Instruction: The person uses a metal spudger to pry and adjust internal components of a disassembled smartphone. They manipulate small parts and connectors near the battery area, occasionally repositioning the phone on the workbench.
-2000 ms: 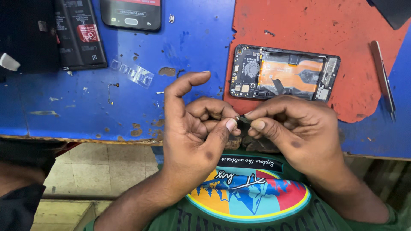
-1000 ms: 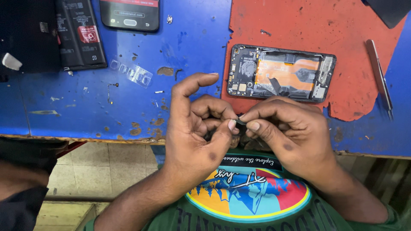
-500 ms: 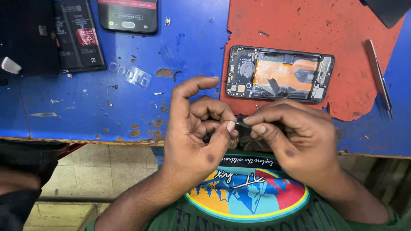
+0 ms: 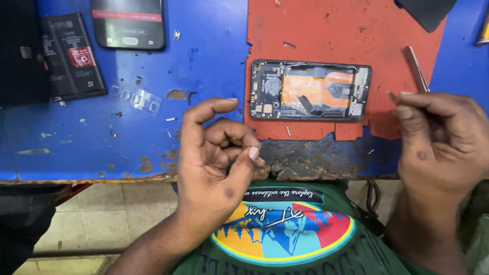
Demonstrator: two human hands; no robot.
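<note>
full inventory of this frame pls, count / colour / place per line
opened phone: 1, black frame with orange inside, lying on the red mat
red mat: 1, red, worn edges, right part of the bench
workbench: 1, blue, chipped paint, fills the upper frame
battery: 1, black with a red label, top left
phone with screen: 1, black, top edge, left of the mat
clear plastic strip: 1, transparent, on the blue surface below the battery
metal tool: 1, silver, on the mat by the right hand
dark flat piece: 1, black, top right corner
left hand: 1, fingers curled, at the bench's front edge
right hand: 1, fingertips pinched together near the metal tool
</note>
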